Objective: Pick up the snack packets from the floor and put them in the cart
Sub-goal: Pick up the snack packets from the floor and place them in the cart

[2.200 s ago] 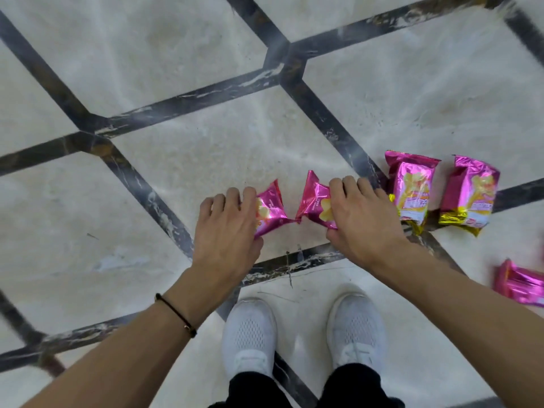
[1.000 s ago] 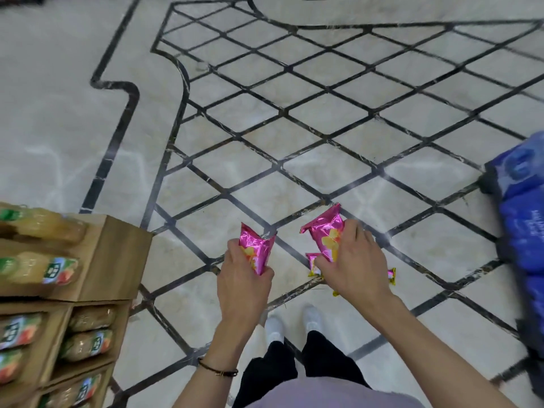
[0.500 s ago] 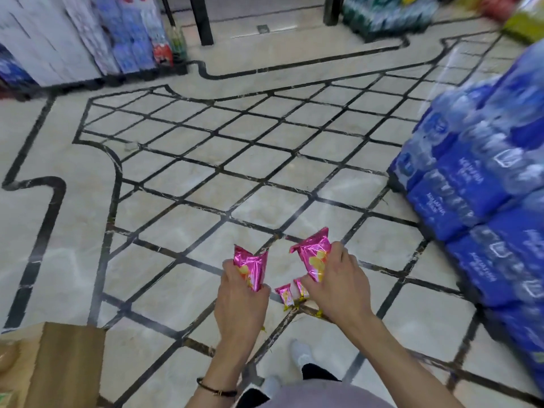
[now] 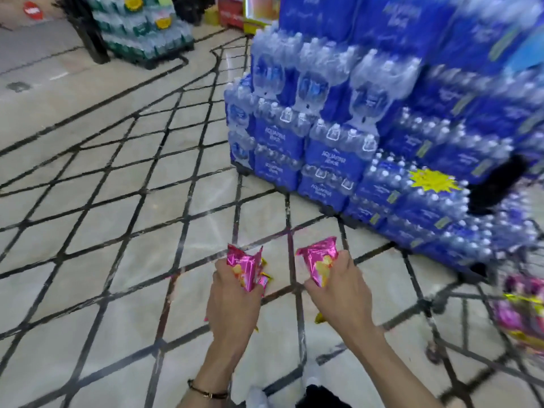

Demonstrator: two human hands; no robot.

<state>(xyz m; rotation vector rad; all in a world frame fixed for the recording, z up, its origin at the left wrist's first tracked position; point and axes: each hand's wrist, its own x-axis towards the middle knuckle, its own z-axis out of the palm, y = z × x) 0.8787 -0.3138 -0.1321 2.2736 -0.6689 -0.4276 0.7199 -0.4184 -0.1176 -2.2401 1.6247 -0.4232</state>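
My left hand (image 4: pixel 232 301) grips a pink foil snack packet (image 4: pixel 245 265) and holds it upright at waist height. My right hand (image 4: pixel 341 293) grips a second pink packet (image 4: pixel 319 262) the same way, a little to the right. A wire cart (image 4: pixel 459 293) shows blurred at the right edge, with several pink and yellow packets (image 4: pixel 521 310) lying inside it. Both hands are left of the cart and apart from it.
A tall stack of blue shrink-wrapped water bottle packs (image 4: pixel 368 122) stands ahead and to the right, with a yellow star label (image 4: pixel 434 179). Another stack of bottle packs (image 4: pixel 141 30) stands far back left. Marble floor (image 4: pixel 103 201) with black diamond lines spreads to the left.
I have stood up from the floor holding one packet in each hand and turned right; the water stack and the cart have come into view.
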